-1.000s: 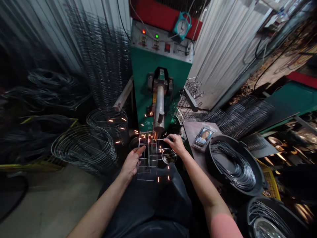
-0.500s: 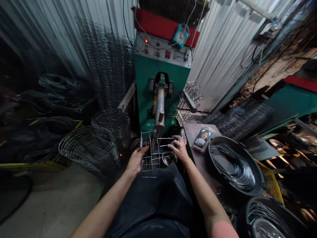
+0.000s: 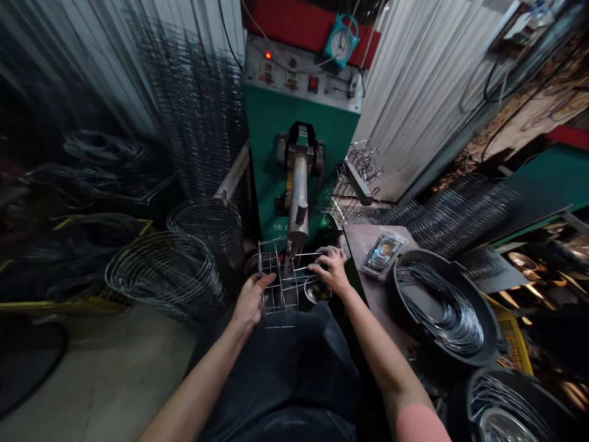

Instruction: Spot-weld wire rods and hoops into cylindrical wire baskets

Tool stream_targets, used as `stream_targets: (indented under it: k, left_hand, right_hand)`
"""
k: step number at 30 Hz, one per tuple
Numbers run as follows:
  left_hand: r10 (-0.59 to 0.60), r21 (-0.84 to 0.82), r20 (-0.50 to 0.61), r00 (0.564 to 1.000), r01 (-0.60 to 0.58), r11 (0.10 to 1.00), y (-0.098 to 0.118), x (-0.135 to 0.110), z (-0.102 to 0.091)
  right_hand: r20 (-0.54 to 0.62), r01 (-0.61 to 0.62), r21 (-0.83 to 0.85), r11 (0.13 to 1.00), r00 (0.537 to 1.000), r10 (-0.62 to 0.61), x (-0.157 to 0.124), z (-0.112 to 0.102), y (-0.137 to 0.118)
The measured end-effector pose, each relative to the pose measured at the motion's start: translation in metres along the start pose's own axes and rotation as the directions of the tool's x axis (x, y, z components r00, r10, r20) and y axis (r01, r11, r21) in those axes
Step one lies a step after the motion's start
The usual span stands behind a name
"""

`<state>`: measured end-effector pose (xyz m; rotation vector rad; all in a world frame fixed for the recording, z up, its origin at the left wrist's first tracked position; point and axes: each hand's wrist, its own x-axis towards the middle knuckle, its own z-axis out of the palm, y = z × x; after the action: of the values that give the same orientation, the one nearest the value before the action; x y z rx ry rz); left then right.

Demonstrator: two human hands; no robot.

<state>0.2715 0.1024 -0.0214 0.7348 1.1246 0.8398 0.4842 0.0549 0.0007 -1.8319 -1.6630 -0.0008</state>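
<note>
Workshop, green welding machine (image 3: 299,116) against corrugated wall. Wire grid frame (image 3: 277,283) upright under machine's electrode arm (image 3: 298,202), above your lap. Your left hand (image 3: 251,301) clamped on frame's left edge, thumb forward, forearm stretched out. Your right hand (image 3: 329,269) curled, fingers closed on frame's right wires. Desk (image 3: 361,236) to your right carries black tub (image 3: 483,350) of wire rings.

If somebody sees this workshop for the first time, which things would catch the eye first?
The tall green machine stands in the middle, its metal arm pointing down. Right under it, the left hand and the right hand hold a small wire grid. Round wire baskets lie at left, and a black tub of wire rings sits at right.
</note>
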Motion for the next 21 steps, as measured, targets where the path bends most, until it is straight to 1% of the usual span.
stream_targets:
  k: [7, 12, 17, 21]
  left_hand:
    - [-0.017, -0.003, -0.016, 1.0, 0.017, 1.0, 0.014, 0.009, 0.007]
    - [-0.047, 0.014, -0.023, 0.999, 0.048, 0.999, 0.018, 0.017, 0.013]
    - [-0.076, 0.033, -0.065, 0.995, 0.078, 0.996, 0.024, 0.022, 0.018]
    - [-0.087, 0.034, -0.072, 0.994, 0.09, 0.995, 0.024, 0.025, 0.019]
  right_hand:
    - [-0.001, -0.004, -0.013, 1.0, 1.0, 0.004, 0.017, 0.001, 0.001]
    - [0.005, -0.029, -0.02, 0.999, 1.0, 0.03, 0.025, 0.003, 0.004]
    - [-0.001, -0.063, -0.019, 0.998, 0.998, 0.063, 0.029, 0.006, 0.005]
    - [-0.015, -0.077, -0.011, 0.997, 0.997, 0.077, 0.029, 0.01, 0.007]
